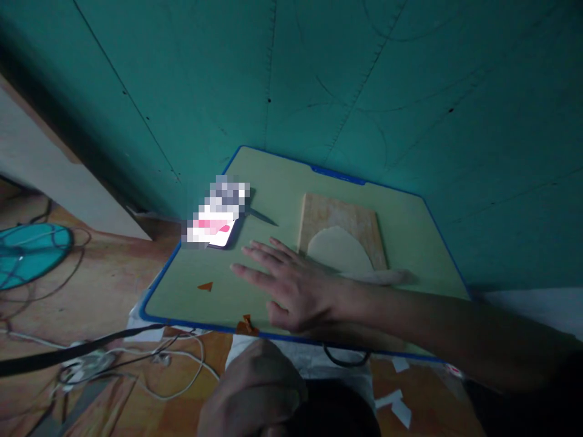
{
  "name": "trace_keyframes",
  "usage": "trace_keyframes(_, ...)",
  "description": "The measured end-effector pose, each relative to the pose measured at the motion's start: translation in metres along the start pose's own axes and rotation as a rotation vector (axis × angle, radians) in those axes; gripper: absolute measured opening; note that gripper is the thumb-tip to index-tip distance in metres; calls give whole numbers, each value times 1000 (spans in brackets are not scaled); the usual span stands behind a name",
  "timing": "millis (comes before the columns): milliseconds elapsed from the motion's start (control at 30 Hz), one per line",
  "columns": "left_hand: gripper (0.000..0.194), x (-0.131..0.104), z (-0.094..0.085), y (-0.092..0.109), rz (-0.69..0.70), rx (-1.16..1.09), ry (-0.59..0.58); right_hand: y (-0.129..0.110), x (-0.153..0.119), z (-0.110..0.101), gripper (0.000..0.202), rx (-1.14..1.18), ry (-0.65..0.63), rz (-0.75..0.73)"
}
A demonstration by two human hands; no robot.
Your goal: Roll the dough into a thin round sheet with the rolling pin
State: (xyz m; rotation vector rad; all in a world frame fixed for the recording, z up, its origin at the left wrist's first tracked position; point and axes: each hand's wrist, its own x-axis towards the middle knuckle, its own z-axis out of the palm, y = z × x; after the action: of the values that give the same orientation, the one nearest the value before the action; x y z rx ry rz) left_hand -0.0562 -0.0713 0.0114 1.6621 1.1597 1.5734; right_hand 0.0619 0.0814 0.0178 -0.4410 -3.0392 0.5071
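My right hand reaches in from the right, palm down, fingers spread toward the left and nothing seen in its grasp. Whether it touches the folding tabletop is unclear. Just beyond my wrist, a flat pale sheet of dough with a rounded edge lies on a wooden board. A pale rod like a rolling pin lies along the dough's near edge, partly behind my forearm. Left of my fingertips is a lit phone, its screen partly blurred out. My left hand does not show.
A dark pointed strip lies beside the phone. Small orange scraps are near the left edge. Behind the table rises a green wall. Cables and a power strip cover the floor at left. A bare, knee-like shape is at the bottom.
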Motion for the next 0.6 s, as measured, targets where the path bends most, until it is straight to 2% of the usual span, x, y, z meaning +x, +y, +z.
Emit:
trace_keyframes(67, 17, 0, 2, 3, -3, -1, 132, 16, 9, -1, 69, 20, 31, 71)
trace_keyframes(133, 16, 2, 3, 3, -29, 26, 190, 36, 20, -4, 65, 51, 65, 142)
trace_keyframes(233, 15, 14, 0, -9, -62, 161, 132, 55, 28, -12, 58, 125, 189, 156)
trace_keyframes(300, 16, 25, -3, -23, -61, 283, 64, 56, 18, -18, 54, 176, 335, 117)
trace_keyframes(367, 16, 36, -5, -39, -61, 406, -7, 51, -6, -22, 50, 202, 485, 124)
trace_keyframes(433, 17, 43, -4, -51, -40, 510, -67, 44, -43, -21, 45, 172, 576, 217)
trace_keyframes(600, 21, 47, 10, -61, -17, 644, -150, 32, -136, 9, 43, -68, 533, 541)
